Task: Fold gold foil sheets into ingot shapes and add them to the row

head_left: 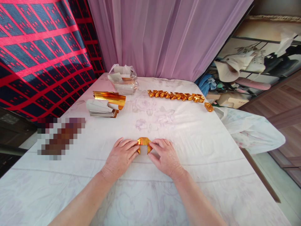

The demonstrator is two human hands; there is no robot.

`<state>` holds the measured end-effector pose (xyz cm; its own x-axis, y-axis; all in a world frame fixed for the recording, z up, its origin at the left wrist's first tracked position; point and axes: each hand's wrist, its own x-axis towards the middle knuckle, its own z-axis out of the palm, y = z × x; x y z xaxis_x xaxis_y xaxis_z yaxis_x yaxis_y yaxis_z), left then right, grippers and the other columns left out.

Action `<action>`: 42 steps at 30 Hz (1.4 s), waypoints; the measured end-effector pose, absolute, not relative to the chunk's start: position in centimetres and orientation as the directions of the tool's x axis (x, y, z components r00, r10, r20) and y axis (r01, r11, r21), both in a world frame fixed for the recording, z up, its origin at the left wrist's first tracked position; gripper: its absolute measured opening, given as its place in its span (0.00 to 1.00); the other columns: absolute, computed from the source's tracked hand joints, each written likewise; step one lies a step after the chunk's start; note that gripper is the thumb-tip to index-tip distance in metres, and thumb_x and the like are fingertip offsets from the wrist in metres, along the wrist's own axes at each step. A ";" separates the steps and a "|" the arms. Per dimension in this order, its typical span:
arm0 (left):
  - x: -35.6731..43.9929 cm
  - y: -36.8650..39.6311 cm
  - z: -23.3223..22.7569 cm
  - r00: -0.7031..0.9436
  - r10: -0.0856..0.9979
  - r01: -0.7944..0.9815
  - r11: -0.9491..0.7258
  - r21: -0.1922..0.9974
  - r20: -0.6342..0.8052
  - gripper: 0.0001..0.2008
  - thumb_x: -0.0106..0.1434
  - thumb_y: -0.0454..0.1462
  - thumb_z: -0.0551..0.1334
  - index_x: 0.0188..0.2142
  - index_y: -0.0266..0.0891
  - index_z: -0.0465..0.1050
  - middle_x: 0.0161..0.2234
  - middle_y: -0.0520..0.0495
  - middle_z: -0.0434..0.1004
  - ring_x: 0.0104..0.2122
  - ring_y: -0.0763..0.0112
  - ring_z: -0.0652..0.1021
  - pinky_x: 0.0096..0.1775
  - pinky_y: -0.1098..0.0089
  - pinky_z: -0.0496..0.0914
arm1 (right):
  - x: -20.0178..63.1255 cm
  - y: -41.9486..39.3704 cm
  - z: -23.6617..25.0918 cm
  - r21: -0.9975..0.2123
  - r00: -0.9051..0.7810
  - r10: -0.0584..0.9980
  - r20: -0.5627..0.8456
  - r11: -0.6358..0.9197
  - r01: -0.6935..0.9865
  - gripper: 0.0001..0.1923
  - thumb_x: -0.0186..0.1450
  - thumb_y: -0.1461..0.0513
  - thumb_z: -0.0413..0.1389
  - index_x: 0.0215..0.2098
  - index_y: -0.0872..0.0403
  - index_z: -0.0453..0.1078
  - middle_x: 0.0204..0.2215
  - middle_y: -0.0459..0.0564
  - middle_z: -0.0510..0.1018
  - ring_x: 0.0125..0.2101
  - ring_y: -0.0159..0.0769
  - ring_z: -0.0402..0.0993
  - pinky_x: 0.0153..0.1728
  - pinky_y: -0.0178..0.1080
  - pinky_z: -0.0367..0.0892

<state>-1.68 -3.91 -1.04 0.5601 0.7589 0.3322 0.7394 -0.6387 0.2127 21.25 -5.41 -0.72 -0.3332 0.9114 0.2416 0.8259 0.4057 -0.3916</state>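
A piece of gold foil paper (143,141), bent into an upside-down U, lies on the table between my hands. My left hand (122,154) pinches its left leg, fingers closed over the fold. On the other leg, my right hand (165,156) grips with thumb and fingers. Further back on the right stands a row of folded gold foil pieces (176,95), with one more folded foil piece (208,107) at the row's near end. At the back left rest a curled stack of gold foil sheets (113,99) and a stack of pale-backed sheets (100,110).
A clear plastic bag (123,82) with paper sheets inside stands at the far table edge. The table has a pale flowered cloth (188,201). Beyond the right edge are a white bag (258,131) and a shelf holding shoes and a cap (227,70). A blurred patch covers the left side.
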 end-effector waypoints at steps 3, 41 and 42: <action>-1.9 -3.7 -0.9 0.575 0.762 0.732 -0.642 0.227 0.299 0.12 0.71 0.39 0.57 0.49 0.47 0.77 0.51 0.50 0.79 0.50 0.63 0.75 0.59 0.54 0.59 | 21.4 -5.4 -0.6 -0.410 -0.350 0.910 0.222 0.412 0.814 0.18 0.60 0.63 0.59 0.50 0.50 0.74 0.46 0.52 0.76 0.45 0.45 0.69 0.48 0.48 0.63; -1.6 -3.3 -0.7 0.573 0.716 0.708 -0.678 0.199 0.400 0.09 0.72 0.38 0.56 0.43 0.45 0.76 0.40 0.52 0.80 0.37 0.68 0.77 0.52 0.58 0.63 | 21.5 -5.4 -0.2 -0.349 -0.412 0.886 0.214 0.463 0.815 0.19 0.61 0.54 0.64 0.50 0.47 0.73 0.46 0.52 0.76 0.46 0.46 0.69 0.47 0.48 0.62; -1.5 -3.3 -0.6 0.571 0.717 0.705 -0.678 0.208 0.401 0.09 0.72 0.39 0.56 0.43 0.45 0.76 0.40 0.52 0.80 0.37 0.68 0.77 0.52 0.58 0.63 | 21.4 -5.4 -0.3 -0.342 -0.408 0.888 0.213 0.459 0.820 0.19 0.62 0.55 0.64 0.51 0.48 0.73 0.46 0.53 0.76 0.46 0.46 0.69 0.47 0.48 0.62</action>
